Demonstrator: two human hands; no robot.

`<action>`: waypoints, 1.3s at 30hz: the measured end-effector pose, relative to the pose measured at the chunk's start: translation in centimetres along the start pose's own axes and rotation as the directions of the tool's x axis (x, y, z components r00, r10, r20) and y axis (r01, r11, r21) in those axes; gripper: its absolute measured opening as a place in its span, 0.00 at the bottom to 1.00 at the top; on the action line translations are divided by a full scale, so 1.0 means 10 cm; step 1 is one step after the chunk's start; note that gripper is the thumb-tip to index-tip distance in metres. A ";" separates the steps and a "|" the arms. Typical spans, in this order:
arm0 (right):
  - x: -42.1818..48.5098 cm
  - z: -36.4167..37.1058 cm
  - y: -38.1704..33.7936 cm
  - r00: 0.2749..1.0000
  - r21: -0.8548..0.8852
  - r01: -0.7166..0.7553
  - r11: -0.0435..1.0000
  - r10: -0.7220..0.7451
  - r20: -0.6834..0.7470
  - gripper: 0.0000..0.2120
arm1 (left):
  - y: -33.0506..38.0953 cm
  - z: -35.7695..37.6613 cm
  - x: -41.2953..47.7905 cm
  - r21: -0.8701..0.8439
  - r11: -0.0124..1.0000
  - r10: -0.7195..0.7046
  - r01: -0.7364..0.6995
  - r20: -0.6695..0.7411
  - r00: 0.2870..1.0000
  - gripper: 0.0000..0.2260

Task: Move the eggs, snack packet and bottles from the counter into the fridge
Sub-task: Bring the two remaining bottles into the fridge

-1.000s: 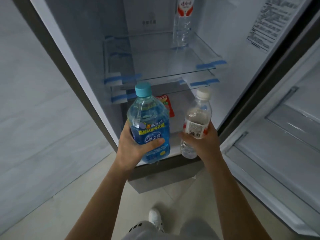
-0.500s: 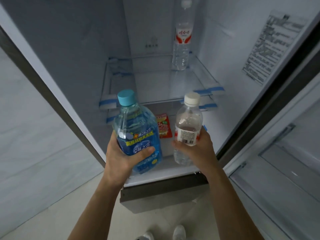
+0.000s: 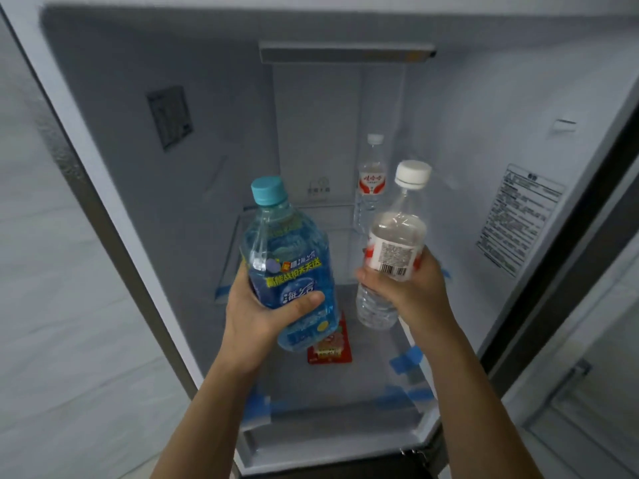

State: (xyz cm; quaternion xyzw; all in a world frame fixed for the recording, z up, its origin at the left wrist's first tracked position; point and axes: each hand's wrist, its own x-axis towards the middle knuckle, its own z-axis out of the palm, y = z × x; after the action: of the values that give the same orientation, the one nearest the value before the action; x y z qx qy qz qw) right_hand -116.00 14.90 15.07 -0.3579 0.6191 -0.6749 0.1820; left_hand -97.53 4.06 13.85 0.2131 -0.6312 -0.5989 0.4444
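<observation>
Both forearms reach up & fwd from the bottom edge into the open white fridge (image 3: 103, 108), hands raised side by side at about the same height. Left hand (image 3: 257, 305) is wrapped round the lower half of a big clear plastic bottle of blue liquid w/ a teal cap (image 3: 287, 267): thumb lies across the front of the blue label, fingers go round the far side out of sight. Right hand (image 3: 411, 288) is clamped on the waist of a slimmer clear plastic water bottle w/ a white cap (image 3: 394, 243); thumb presses at the label's left edge, fingers curl behind.

Blue bottle stands near upright, cap tipped slightly left; yellow & white print on its label. The white-capped bottle leans cap-right; barcode panel faces the camera, red showing at the label edges, its ribbed base pokes out below the hand. Both are held in the air in front of the glass shelves, touching no shelf.

Behind them a third clear bottle w/ a red-and-white label (image 3: 371, 181) stands upright at the back of a glass shelf (image 3: 345, 243), partly covered by the held bottle. A red snack packet (image 3: 330, 347) lies flat lower down, its top hidden by the blue bottle; print too blurred to read. Blue tape strips (image 3: 406, 359) mark the shelf edges. Door at right is cut off by the frame.
</observation>
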 end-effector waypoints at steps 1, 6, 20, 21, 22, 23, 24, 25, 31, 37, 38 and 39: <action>0.09 0.02 -0.01 1.000 0.000 0.009 1.000 -0.009 -0.002 0.21 | -0.01 0.00 0.08 0.000 1.000 -0.002 0.002 -0.013 1.000 0.34; 0.54 0.11 0.06 0.999 -0.005 0.040 0.999 -0.040 0.005 0.22 | -0.11 -0.01 0.41 0.031 0.999 -0.019 0.022 -0.095 0.995 0.32; 1.17 0.44 0.35 0.992 -0.014 -0.023 1.000 0.024 0.126 0.24 | -0.33 -0.16 1.08 0.177 0.982 -0.050 0.064 -0.084 0.995 0.29; 1.19 0.45 0.36 0.990 -0.013 -0.025 1.000 0.027 0.141 0.24 | -0.35 -0.15 1.10 0.180 0.982 -0.050 0.063 -0.079 0.996 0.28; 1.20 0.46 0.38 0.987 -0.015 -0.029 0.999 0.031 0.155 0.23 | -0.37 -0.15 1.12 0.183 0.981 -0.052 0.064 -0.071 0.996 0.27; 1.22 0.47 0.40 0.985 -0.016 -0.029 0.999 0.032 0.168 0.23 | -0.39 -0.15 1.14 0.183 0.981 -0.056 0.067 -0.067 0.996 0.26; 1.24 0.48 0.42 0.984 -0.015 -0.031 0.999 0.033 0.176 0.22 | -0.41 -0.15 1.15 0.184 0.980 -0.060 0.071 -0.064 0.996 0.26; 1.26 0.48 0.44 0.983 -0.015 -0.035 0.999 0.038 0.181 0.23 | -0.42 -0.16 1.17 0.190 0.979 -0.062 0.073 -0.060 0.996 0.25; 1.36 0.50 0.58 0.981 -0.008 -0.059 0.998 0.060 0.187 0.22 | -0.54 -0.20 1.24 0.177 0.981 -0.073 0.085 -0.073 0.995 0.27; 1.42 0.48 0.65 0.973 -0.017 -0.033 0.999 0.036 0.228 0.19 | -0.52 -0.18 1.36 0.277 0.960 -0.043 0.049 -0.030 0.999 0.27; 1.42 0.47 0.65 0.970 -0.034 -0.019 0.999 0.027 0.241 0.19 | -0.52 -0.18 1.36 0.290 0.956 -0.042 0.050 -0.033 0.999 0.30; 1.41 0.46 0.66 0.967 -0.056 -0.007 0.998 0.021 0.253 0.20 | -0.54 -0.18 1.34 0.300 0.952 -0.045 0.056 -0.043 0.998 0.34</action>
State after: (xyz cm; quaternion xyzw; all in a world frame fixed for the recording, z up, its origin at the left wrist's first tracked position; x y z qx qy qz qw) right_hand -123.59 0.86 12.22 -0.4420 0.6115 -0.6050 0.2545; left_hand -104.33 -8.70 12.64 0.3052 -0.7015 -0.5029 0.4024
